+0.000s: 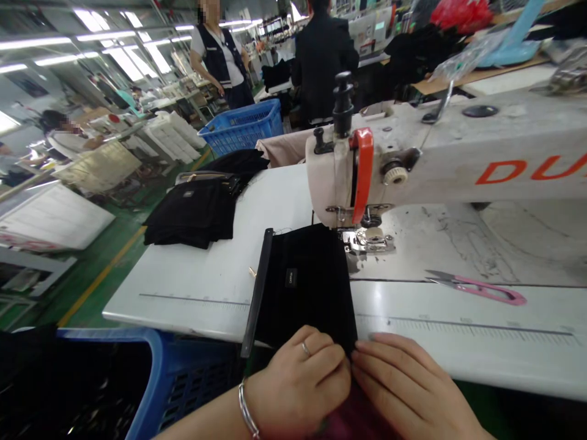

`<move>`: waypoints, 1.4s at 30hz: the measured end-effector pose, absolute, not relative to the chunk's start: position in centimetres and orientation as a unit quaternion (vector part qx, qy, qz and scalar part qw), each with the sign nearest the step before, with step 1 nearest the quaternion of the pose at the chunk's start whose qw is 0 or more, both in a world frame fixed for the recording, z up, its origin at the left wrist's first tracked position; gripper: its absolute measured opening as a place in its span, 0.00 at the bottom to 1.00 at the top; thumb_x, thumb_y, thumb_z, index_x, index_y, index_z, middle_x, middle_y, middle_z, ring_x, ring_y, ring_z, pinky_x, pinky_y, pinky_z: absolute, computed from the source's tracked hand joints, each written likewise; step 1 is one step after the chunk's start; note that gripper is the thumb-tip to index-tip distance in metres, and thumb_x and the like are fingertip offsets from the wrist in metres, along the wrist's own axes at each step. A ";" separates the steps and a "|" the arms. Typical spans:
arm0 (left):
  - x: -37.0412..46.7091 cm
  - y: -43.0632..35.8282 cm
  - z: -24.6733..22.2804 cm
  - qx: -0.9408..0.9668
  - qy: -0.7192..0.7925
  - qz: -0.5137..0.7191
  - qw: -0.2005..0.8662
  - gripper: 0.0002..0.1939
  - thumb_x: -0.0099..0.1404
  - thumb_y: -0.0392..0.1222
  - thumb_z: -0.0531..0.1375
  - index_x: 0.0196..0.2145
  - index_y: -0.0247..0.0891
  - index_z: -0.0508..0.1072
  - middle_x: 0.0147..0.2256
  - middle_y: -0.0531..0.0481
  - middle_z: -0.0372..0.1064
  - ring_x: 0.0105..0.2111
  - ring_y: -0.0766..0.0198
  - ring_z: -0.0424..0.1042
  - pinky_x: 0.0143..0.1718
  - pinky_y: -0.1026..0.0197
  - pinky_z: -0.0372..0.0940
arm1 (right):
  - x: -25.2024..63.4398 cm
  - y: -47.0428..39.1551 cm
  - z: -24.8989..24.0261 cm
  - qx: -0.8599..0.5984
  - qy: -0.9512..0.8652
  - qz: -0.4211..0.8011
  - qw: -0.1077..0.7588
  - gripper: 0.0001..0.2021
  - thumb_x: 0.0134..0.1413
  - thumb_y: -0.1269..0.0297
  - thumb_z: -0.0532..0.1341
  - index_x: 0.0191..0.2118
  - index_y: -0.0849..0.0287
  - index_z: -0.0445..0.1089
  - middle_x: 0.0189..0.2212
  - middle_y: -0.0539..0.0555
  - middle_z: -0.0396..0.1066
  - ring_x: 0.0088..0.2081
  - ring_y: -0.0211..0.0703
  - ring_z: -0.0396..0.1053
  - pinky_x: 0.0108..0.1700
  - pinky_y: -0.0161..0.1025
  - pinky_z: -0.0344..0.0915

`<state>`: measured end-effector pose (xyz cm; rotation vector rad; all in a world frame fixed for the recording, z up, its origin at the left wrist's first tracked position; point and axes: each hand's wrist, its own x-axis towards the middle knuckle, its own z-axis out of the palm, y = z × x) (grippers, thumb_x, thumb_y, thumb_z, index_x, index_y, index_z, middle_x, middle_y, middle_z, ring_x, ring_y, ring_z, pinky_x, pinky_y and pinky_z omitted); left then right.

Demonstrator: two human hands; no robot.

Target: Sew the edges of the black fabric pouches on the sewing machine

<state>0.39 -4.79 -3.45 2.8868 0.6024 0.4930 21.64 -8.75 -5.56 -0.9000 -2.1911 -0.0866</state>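
Note:
A black fabric piece [312, 287] with a small label lies on the white table, its upper right corner by the presser foot [373, 239] of the sewing machine [435, 146]. A dark zipper strip [257, 293] runs along its left side. My left hand [307, 379], with a ring and a bracelet, has its fingers curled on the fabric's near edge. Beside it my right hand [403, 379] presses close-set fingers at the fabric's near right corner; its fingertips grip the edge. Pink-handled thread snips [477, 287] rest to the right.
Folded black pieces [192, 208] are stacked at the table's left. A blue basket [156, 366] full of dark material stands at the near left; another blue basket [247, 125] is behind the table. Two people stand in the background, and others sit at the left.

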 end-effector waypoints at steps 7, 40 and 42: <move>0.4 -2.3 -3.5 0.957 0.181 0.200 0.105 0.06 0.67 0.30 0.56 0.41 0.33 0.72 0.42 0.48 0.73 0.42 0.64 0.67 0.44 0.59 0.64 | 21.8 -7.0 -5.8 -0.371 -0.855 -0.019 0.362 0.12 0.65 0.71 0.54 0.42 0.58 0.76 0.41 0.50 0.76 0.47 0.40 0.71 0.58 0.42 0.62; 2.2 11.2 -3.9 0.971 0.122 0.191 0.076 0.10 0.67 0.30 0.54 0.42 0.33 0.73 0.45 0.48 0.75 0.46 0.65 0.72 0.54 0.58 0.63 | 24.1 2.0 -4.3 -0.437 -0.877 -0.010 0.201 0.14 0.62 0.65 0.56 0.51 0.62 0.69 0.49 0.57 0.71 0.46 0.51 0.70 0.47 0.51 0.69; 2.4 11.7 -4.0 0.970 0.132 0.191 0.068 0.09 0.68 0.31 0.54 0.42 0.34 0.73 0.45 0.49 0.75 0.46 0.65 0.72 0.54 0.58 0.63 | 24.1 2.4 -4.7 -0.439 -0.875 -0.028 0.202 0.15 0.62 0.65 0.56 0.52 0.62 0.68 0.50 0.57 0.71 0.47 0.51 0.70 0.47 0.50 0.69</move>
